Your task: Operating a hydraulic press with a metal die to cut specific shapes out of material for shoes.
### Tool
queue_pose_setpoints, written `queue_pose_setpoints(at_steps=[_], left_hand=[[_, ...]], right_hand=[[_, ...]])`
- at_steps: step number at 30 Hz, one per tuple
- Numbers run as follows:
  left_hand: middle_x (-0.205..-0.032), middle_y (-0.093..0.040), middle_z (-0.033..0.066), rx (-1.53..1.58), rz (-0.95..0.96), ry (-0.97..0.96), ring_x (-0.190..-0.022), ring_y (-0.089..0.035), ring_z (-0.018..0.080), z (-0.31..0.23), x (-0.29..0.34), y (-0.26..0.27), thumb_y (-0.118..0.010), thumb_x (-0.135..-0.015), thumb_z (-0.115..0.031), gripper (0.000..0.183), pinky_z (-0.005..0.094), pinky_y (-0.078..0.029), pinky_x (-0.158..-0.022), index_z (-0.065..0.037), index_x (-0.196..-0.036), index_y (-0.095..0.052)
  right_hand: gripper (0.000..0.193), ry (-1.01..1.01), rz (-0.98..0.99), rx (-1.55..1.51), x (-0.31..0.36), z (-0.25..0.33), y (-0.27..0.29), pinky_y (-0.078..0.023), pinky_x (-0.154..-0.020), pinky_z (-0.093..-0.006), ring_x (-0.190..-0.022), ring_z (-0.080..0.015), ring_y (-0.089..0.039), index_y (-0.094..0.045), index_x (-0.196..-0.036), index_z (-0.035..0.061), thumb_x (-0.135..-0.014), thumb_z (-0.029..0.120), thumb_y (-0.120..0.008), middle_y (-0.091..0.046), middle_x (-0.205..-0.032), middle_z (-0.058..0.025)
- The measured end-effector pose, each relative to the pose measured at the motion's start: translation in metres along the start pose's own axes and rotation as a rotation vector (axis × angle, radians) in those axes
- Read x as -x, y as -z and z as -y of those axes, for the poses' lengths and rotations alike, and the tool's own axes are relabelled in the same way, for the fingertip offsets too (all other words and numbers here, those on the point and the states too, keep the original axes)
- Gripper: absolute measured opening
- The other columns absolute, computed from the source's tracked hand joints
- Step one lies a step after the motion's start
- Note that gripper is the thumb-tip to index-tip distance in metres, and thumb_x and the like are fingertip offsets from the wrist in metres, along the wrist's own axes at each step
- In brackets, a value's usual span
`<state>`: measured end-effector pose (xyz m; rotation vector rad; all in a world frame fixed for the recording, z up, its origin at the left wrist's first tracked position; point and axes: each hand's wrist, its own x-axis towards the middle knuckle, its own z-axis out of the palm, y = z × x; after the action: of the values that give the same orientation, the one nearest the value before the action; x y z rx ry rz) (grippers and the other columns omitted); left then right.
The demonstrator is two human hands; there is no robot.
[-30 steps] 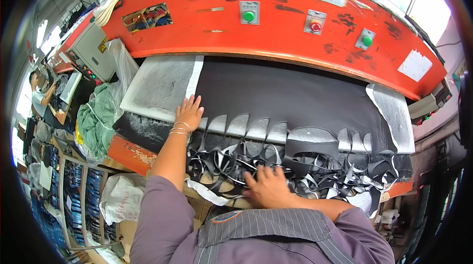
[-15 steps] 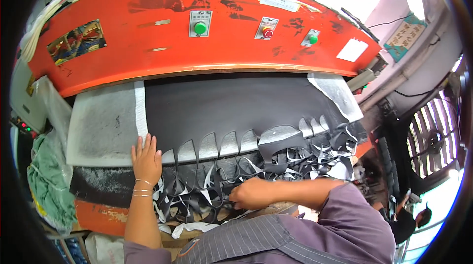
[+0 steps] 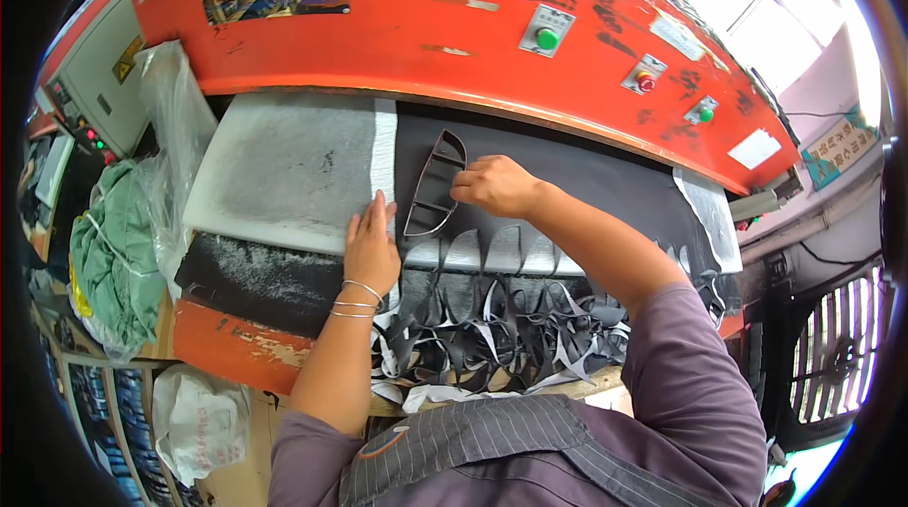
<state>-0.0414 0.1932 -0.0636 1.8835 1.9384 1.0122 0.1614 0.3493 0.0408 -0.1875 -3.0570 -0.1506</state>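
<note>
A black sheet of material (image 3: 586, 190) with a white fibrous edge lies across a pale cutting board (image 3: 274, 166). My left hand (image 3: 372, 247) rests at the sheet's left edge, fingers stretched out and lying flat. To its upper right, my right hand (image 3: 497, 187) pinches the right side of a half-leaf-shaped metal cutting die (image 3: 434, 207) with crossbars. That die sits over the sheet near its left border, its pointed end toward me. Pointed cut-outs along the sheet's near edge show the board beneath. Black and white offcut strips (image 3: 492, 332) hang in a tangle below them.
An orange press beam (image 3: 397, 43) spans the back, carrying green buttons (image 3: 547, 38) and a red button (image 3: 646, 81). At left are a grey control box (image 3: 99, 81), clear plastic wrap (image 3: 170, 138) and a green cloth bundle (image 3: 118, 252). A white sack (image 3: 200, 422) stands lower left.
My right hand has moved up from the offcuts onto the sheet, now holding the cutting die. The view has swung left; my left hand stays at the sheet's left edge.
</note>
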Motion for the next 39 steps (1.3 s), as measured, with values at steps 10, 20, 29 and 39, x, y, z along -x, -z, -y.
queue_pose_setpoints(at_steps=[10,20,29,39], left_hand=[[-0.137,-0.053,0.0075,-0.048,0.019,0.001,-0.135,-0.038,0.0294,0.002,0.013,0.005,-0.048,-0.084,0.0,0.067,0.0468,-0.022,-0.113,0.001,-0.146,-0.022],[-0.135,-0.054,0.0124,-0.052,0.03,0.0,-0.134,-0.039,0.0296,-0.003,0.01,0.005,-0.048,-0.083,0.0,0.064,0.0469,-0.023,-0.113,0.002,-0.143,-0.029],[-0.134,-0.053,0.0163,0.043,0.002,0.031,-0.133,-0.04,0.0307,-0.016,0.006,0.009,-0.048,-0.083,-0.002,0.062,0.0474,-0.022,-0.113,0.0,-0.142,-0.031],[-0.092,-0.069,0.0168,0.483,0.013,-0.294,-0.087,-0.067,0.0334,-0.2,-0.05,0.025,-0.058,-0.091,-0.024,0.023,0.0382,-0.053,-0.075,-0.005,-0.101,-0.066]], right_hand=[[0.089,-0.646,-0.069,-0.353,0.003,0.079,-0.047,-0.025,-0.11,-0.0558,-0.136,-0.045,-0.03,-0.05,-0.132,0.0115,-0.062,0.059,-0.079,-0.025,-0.147,-0.0319],[0.071,-0.449,-0.254,-0.37,-0.007,0.066,-0.064,-0.029,-0.108,-0.0523,-0.131,-0.0434,-0.039,-0.061,-0.111,0.0039,-0.06,0.048,-0.083,-0.047,-0.133,-0.0289],[0.075,-0.501,-0.219,-0.21,0.008,0.077,-0.042,-0.031,-0.108,-0.049,-0.133,-0.0437,-0.037,-0.054,-0.123,0.0043,-0.069,0.049,-0.078,-0.045,-0.136,-0.0287],[0.055,-1.143,-1.648,0.147,0.283,-0.022,0.112,-0.025,-0.111,-0.0426,-0.128,-0.0345,-0.039,-0.042,-0.131,-0.0095,-0.1,0.036,-0.046,-0.044,-0.134,-0.0244]])
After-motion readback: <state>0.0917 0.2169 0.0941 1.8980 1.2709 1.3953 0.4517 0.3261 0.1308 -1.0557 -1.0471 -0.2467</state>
